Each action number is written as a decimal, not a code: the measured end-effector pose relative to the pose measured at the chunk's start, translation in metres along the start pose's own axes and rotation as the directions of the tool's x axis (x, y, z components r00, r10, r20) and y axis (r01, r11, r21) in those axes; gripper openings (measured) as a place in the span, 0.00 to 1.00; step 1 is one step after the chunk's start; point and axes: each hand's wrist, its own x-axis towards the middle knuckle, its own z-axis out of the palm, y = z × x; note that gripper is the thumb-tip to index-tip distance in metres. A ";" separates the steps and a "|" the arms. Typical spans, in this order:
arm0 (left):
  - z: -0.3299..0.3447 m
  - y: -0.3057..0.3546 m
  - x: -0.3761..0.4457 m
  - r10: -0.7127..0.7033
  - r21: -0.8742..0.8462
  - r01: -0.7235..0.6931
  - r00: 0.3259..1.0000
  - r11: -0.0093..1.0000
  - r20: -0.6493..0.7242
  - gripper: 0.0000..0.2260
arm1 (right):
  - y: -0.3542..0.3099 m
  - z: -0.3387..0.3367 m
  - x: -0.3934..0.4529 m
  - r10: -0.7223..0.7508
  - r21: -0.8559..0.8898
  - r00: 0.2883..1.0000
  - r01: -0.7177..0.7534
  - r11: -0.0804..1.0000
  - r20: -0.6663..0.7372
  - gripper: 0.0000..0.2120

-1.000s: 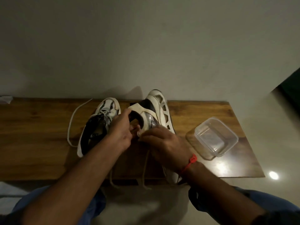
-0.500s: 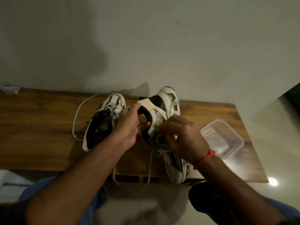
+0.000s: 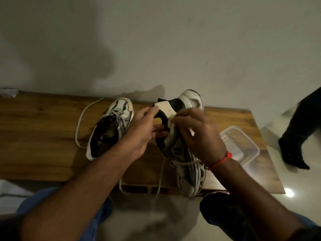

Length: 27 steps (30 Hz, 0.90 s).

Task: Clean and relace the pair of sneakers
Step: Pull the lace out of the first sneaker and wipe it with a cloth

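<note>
A plain pale wall fills the upper half of my view, and below it a wooden surface [image 3: 43, 133] runs across the middle of the frame. On it, left of centre, one sneaker [image 3: 111, 126] lies flat with its opening facing up, and a loose white lace [image 3: 81, 122] curves off to its left. The second sneaker [image 3: 185, 153] is tipped on its side just right of centre, one end toward the wall and the other at the near edge of the surface, with its laces [image 3: 160, 176] hanging over that edge. My left hand [image 3: 140, 134] grips the dark collar of this sneaker, fingers curled on its rim. My right hand [image 3: 196, 134] is closed around a small white cloth [image 3: 191, 132] and presses it against the upper side of the sneaker; a red thread band [image 3: 224, 158] sits on that wrist. A clear plastic container [image 3: 243, 145] stands on the surface at the right, just beyond my right forearm. At the far left edge of the surface I see a crumpled white scrap [image 3: 9, 92]. At the right side of the frame, another person's dark-clad leg [image 3: 298, 133] stands on the glossy floor [image 3: 295, 181].
</note>
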 end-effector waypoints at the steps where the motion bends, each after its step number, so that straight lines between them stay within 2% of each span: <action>1: -0.003 0.001 0.001 -0.003 0.005 0.003 1.000 1.000 -0.012 0.14 | -0.002 0.002 -0.004 -0.036 0.021 0.998 0.035 0.999 0.059 0.09; 4: -0.011 0.000 0.010 -0.048 -0.028 0.045 0.994 0.999 -0.097 0.14 | -0.004 0.011 -0.017 -0.111 0.049 0.955 0.101 0.994 0.275 0.08; 6: -0.014 -0.004 0.017 -0.092 -0.078 0.080 0.983 0.994 -0.161 0.15 | -0.002 0.019 -0.022 -0.124 0.050 0.927 0.113 0.992 0.355 0.07; 11: -0.018 -0.012 0.028 -0.132 -0.045 0.125 0.960 0.991 -0.246 0.13 | 0.011 0.027 -0.023 -0.005 0.091 0.955 -0.023 0.996 0.296 0.07; 14: -0.020 -0.012 0.028 -0.137 0.118 0.163 0.970 0.980 -0.201 0.10 | 0.015 0.024 -0.020 0.173 0.163 0.952 -0.218 0.962 0.253 0.07; 16: -0.017 -0.016 0.024 -0.173 0.305 0.205 0.977 0.930 -0.128 0.09 | 0.014 0.023 -0.018 0.279 0.261 0.910 -0.362 0.895 0.308 0.07; 18: -0.014 -0.024 0.021 -0.201 0.452 0.212 0.977 0.867 -0.073 0.19 | 0.011 0.027 -0.018 0.296 0.265 0.871 -0.415 0.871 0.391 0.07; 19: -0.012 -0.027 0.020 -0.198 0.459 0.211 0.977 0.863 -0.076 0.22 | 0.011 0.028 -0.019 0.287 0.244 0.868 -0.405 0.881 0.405 0.08; 20: -0.012 -0.027 0.020 -0.184 0.427 0.199 0.980 0.882 -0.078 0.21 | 0.012 0.027 -0.019 0.282 0.232 0.870 -0.396 0.889 0.405 0.08; 23: -0.013 -0.020 0.019 -0.145 0.291 0.151 0.989 0.945 -0.042 0.10 | 0.015 0.015 -0.018 0.230 0.228 0.875 -0.350 0.909 0.427 0.10; 25: -0.013 -0.017 0.021 -0.109 0.285 0.107 0.994 0.953 -0.009 0.09 | 0.017 0.003 -0.017 0.117 0.199 0.901 -0.216 0.956 0.418 0.12; 27: -0.012 -0.014 0.019 -0.079 0.307 0.063 0.996 0.950 0.040 0.07 | 0.017 -0.003 -0.015 -0.002 0.149 0.938 -0.053 0.987 0.348 0.11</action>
